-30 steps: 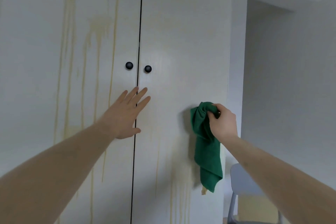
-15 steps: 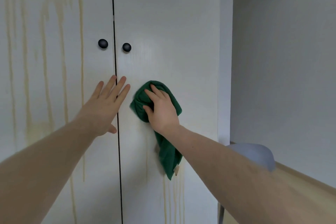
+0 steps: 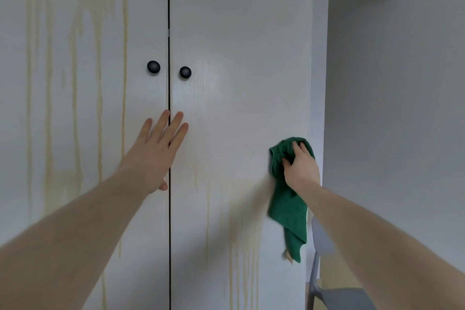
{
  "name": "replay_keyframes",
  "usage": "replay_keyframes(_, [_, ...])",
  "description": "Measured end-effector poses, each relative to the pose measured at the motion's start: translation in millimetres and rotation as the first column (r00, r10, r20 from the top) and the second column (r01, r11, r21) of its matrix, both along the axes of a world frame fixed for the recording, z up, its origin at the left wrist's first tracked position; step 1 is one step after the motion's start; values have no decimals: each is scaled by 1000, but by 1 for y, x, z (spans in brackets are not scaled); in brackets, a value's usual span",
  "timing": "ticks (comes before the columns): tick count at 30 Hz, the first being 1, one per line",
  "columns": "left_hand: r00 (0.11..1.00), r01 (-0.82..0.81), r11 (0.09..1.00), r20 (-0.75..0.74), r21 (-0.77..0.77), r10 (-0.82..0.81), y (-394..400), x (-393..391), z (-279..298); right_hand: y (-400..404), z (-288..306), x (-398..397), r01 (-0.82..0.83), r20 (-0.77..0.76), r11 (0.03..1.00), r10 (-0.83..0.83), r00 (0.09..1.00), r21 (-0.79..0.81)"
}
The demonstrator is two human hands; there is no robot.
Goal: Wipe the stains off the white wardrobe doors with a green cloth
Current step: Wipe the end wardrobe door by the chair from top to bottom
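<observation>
Right hand: the right hand (image 3: pixel 300 167) gripped the bunched top of the green cloth (image 3: pixel 288 205), fingers curled into the wad and pressing it against the right door (image 3: pixel 239 58).
Cloth position: it lay at the right door's outer edge, about level with the left hand; its loose tail hung straight down below the wrist — long axis vertical.
Left hand: the left hand (image 3: pixel 157 153) lay flat with fingers straight and spread, holding nothing, braced across the dark seam between the doors, below the two black knobs (image 3: pixel 153 67).
Key relation: the nearest stains (image 3: pixel 241 246) — pale yellow drip streaks — ran down the right door below and to the left of the cloth; the right hand was the nearer one.
Remaining work: the heavier streaks on the left door (image 3: pixel 75 70) appeared untouched, so the task was judged well short of done.
Edges and room: the cloth sat hard against the door's right edge, leaving no panel further right; open panel lay leftward and downward. A grey chair (image 3: pixel 324 292) stood low beside the wardrobe, near the cloth's tail.
</observation>
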State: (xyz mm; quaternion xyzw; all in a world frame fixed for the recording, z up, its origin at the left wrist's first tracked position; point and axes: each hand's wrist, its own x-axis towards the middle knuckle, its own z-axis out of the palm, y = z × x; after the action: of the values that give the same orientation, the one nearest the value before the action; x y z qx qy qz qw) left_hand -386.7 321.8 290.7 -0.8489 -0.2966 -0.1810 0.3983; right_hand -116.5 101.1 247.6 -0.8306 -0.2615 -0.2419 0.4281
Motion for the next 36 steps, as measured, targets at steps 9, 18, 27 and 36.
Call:
replay_keyframes(9, [1000, -14, 1000, 13, -7, 14, -6, 0, 1, 43, -1, -95, -378, 255, 925, 361, 897, 19])
replay_keyframes(18, [998, 60, 997, 18, -41, -59, -1, -4, 3, 100, -41, -130, -415, 291, 861, 494, 819, -294])
replay_keyframes(27, [999, 41, 999, 23, 6, -41, 4, -1, -1, 33, -72, -29, -171, 218, 974, 202, 955, -151])
replay_keyframes(36, [999, 17, 1000, 28, -7, -16, 0, 0, -1, -8, -37, -15, -72, 96, 997, 75, 993, -33])
